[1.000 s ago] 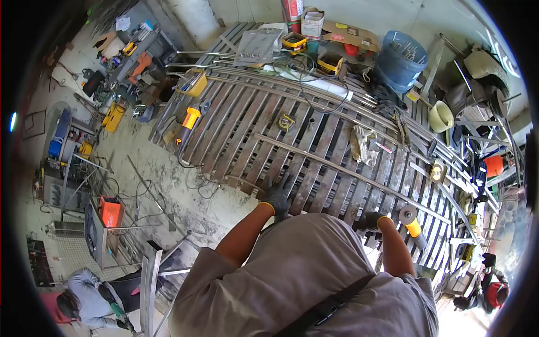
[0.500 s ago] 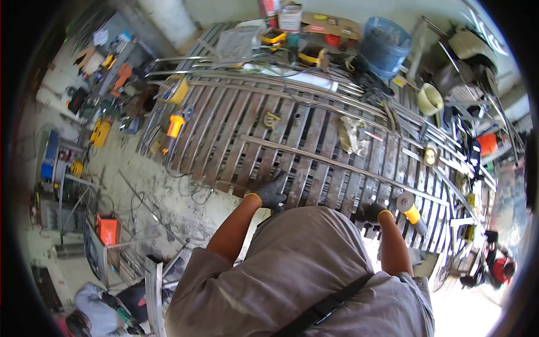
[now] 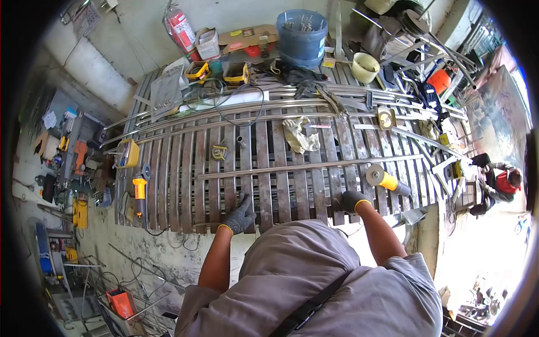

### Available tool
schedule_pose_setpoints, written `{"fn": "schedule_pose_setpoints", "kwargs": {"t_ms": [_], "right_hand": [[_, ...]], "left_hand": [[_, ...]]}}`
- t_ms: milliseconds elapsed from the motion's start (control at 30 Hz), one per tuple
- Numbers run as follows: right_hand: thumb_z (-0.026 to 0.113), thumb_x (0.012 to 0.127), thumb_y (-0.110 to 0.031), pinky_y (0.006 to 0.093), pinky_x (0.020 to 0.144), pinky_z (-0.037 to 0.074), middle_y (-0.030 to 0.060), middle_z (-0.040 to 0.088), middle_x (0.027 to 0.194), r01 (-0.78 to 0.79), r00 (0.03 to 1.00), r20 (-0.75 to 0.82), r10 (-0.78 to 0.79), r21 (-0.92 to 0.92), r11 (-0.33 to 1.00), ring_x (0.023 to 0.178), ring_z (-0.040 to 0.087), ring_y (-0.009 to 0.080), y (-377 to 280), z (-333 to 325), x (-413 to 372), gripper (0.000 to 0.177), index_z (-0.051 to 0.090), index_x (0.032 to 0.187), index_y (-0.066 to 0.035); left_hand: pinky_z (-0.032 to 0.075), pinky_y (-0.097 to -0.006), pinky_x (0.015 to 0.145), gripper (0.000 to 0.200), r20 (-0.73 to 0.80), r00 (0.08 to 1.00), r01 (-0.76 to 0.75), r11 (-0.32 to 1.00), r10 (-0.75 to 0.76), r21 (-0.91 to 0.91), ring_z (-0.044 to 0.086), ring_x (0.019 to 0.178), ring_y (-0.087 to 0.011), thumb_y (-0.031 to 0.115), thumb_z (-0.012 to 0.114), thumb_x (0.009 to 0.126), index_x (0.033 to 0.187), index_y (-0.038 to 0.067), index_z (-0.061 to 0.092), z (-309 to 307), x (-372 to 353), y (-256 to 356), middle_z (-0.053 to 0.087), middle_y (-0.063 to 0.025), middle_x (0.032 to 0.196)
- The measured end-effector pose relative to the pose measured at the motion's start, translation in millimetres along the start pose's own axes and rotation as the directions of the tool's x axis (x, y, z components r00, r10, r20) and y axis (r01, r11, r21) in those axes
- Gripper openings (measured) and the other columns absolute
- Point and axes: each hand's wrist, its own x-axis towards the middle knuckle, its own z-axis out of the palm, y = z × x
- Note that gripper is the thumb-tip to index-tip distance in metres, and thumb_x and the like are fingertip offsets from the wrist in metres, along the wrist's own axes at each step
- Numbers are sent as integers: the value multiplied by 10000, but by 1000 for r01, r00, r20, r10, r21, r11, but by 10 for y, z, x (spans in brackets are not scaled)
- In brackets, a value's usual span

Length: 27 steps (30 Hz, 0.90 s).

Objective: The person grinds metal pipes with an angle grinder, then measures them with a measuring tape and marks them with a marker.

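My left hand (image 3: pixel 240 218), in a dark grey glove with a yellow cuff, rests at the near edge of a slatted metal table (image 3: pixel 185 185). Its fingers point forward, apart, with nothing in them. My right hand (image 3: pixel 352 201), gloved alike, is also at the near edge; its fingers are too dark to make out. Just right of it lies an angle grinder (image 3: pixel 388 181) with a yellow body and pale disc. Beyond both hands a long metal tube (image 3: pixel 303 168) lies across the slats. A second angle grinder (image 3: pixel 140 190) sits at the table's left end.
A tape measure (image 3: pixel 219 151), a short pipe piece (image 3: pixel 241 141) and a crumpled cloth glove (image 3: pixel 301 135) lie mid-table. Long tubes (image 3: pixel 224 121) run behind them. A blue bucket (image 3: pixel 302 42) and fire extinguisher (image 3: pixel 181 28) stand at the back. Another person (image 3: pixel 502 182) is at far right.
My view has tilted up and turned, showing more of the back wall and right side. Both hands stay by the near edge; the tube and grinders seem to lie in place.
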Motion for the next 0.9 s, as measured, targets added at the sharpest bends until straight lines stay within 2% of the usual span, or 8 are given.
{"fn": "schedule_pose_setpoints", "kwargs": {"t_ms": [100,133,167,233,367,467,567,900], "right_hand": [[648,1015,-457,501,946,603,250,801,1125,-85,996,-17,86,44,995,1083,775,424,-58,-23,-100,450,844,1078,-56],[638,1016,-489,508,936,601,229,805,1121,-127,991,-12,130,115,985,1071,775,421,-185,-148,-225,469,845,1074,-72],[570,1010,-699,537,866,572,212,796,982,18,996,-88,-12,73,997,970,757,448,92,226,5,616,844,1021,-147],[528,1036,-685,536,903,560,199,802,1058,96,990,-108,-86,98,991,1000,743,457,96,265,0,596,832,1080,-173],[532,1016,-679,525,954,569,212,807,1118,19,999,-52,-13,116,993,1071,751,451,-90,64,-128,636,822,1139,-126],[500,1027,-643,510,1022,566,191,802,1203,-5,1000,-19,8,126,992,1145,747,423,-48,111,-89,615,832,1191,-152],[600,991,-667,521,967,568,217,800,1153,2,999,-44,5,165,986,1087,748,439,-70,71,-172,625,805,1193,-113],[472,1064,-603,521,992,574,236,797,1174,-7,995,-96,28,206,978,1101,751,450,-152,27,-393,644,828,1155,-75]], "left_hand": [[153,-449,1367,983,-31,998,-55,998,55,13,74,1725,-344,370,707,1035,1790,123,127,-17,-29,36,28,-204,1867],[190,-388,1359,999,29,1000,4,994,-1,-108,99,1722,-351,355,725,1026,1787,111,125,-56,-46,93,55,-243,1855],[208,-386,1357,1009,17,1000,-2,998,3,-66,119,1716,-365,349,734,1015,1785,103,131,-68,-23,93,65,-256,1849],[243,-381,1351,1027,-7,999,-36,999,36,19,160,1705,-394,335,752,992,1780,86,142,15,9,32,84,-282,1838],[308,-450,1344,1039,-55,993,114,968,-104,224,267,1644,-498,259,769,927,1767,80,184,-88,-45,573,171,-286,1818],[379,-487,1312,925,-160,983,135,934,-86,329,370,1601,-482,229,745,933,1732,73,304,72,97,474,234,-293,1796],[393,-479,1304,886,-135,983,161,926,-121,341,388,1588,-485,237,754,933,1708,57,363,8,130,557,296,-305,1768],[437,-477,1264,750,-46,995,99,884,-88,456,533,1488,-460,306,753,950,1619,52,528,-179,205,606,524,-306,1626]]}}
